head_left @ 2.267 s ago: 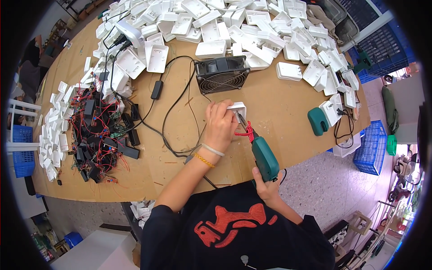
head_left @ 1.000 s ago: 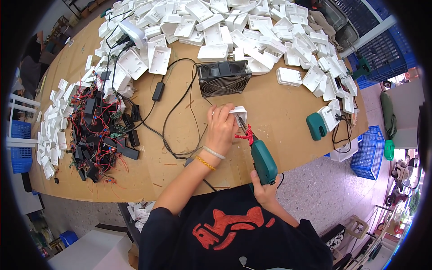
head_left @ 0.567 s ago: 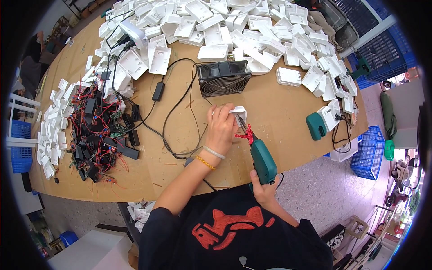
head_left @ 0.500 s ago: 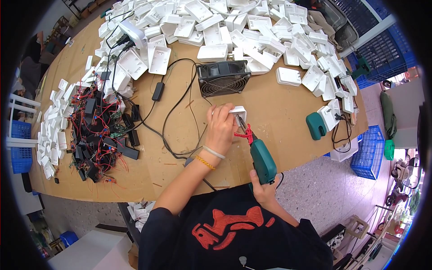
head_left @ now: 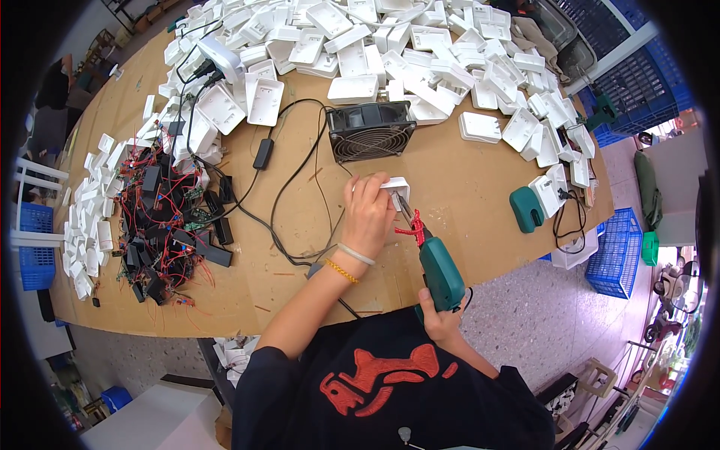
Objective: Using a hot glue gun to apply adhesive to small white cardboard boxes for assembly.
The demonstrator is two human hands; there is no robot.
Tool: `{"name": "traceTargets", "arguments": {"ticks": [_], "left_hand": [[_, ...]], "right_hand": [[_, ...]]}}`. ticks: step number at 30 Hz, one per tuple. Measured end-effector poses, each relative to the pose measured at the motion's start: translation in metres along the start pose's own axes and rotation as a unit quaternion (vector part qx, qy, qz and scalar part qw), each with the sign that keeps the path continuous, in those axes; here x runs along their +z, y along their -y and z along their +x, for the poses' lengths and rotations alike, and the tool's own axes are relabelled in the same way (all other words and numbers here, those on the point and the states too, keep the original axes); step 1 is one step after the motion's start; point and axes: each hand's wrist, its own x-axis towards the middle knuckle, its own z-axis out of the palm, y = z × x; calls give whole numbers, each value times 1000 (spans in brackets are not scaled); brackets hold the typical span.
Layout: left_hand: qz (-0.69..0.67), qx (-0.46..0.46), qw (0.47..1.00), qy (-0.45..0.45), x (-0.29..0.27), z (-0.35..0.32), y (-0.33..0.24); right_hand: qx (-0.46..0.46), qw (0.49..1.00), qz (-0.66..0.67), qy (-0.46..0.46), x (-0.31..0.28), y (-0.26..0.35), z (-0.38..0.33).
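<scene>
My left hand (head_left: 367, 206) is closed round a small white plastic case (head_left: 397, 184), its fingers covering the near left part. In my right hand (head_left: 441, 319) is a green-handled electric tool (head_left: 441, 274), gripped at its lower end. The tool's narrow metal tip (head_left: 406, 210) reaches into the open side of the case; whether it touches anything inside is too small to tell. Red cord (head_left: 417, 226) is tied about the tool's neck. Just beyond the case stands a black fan (head_left: 371, 131) with a round wire guard.
White plastic cases (head_left: 352, 60) are heaped along the far side. Black modules with red wires (head_left: 169, 217) lie piled at the left. Black cables (head_left: 277, 191) cross the cardboard-covered table (head_left: 487, 240). A green holder-like piece (head_left: 526, 209) sits at the right, near a blue crate (head_left: 615, 255).
The tool's handle has moved slightly down and to the right with my right hand, and its tip has shifted a little within the case. My left hand has barely moved.
</scene>
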Motion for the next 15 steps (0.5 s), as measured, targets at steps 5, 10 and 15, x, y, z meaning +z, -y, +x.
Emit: {"name": "traceTargets", "arguments": {"ticks": [5, 10, 15], "left_hand": [[-8, -3, 1000, -6, 1, 0, 0], [2, -1, 1000, -19, 1, 0, 0], [62, 23, 998, 8, -3, -3, -1]], "right_hand": [[37, 999, 3, 20, -18, -11, -16], [52, 997, 63, 10, -26, -20, -26], [88, 989, 89, 79, -38, -21, -34]]}}
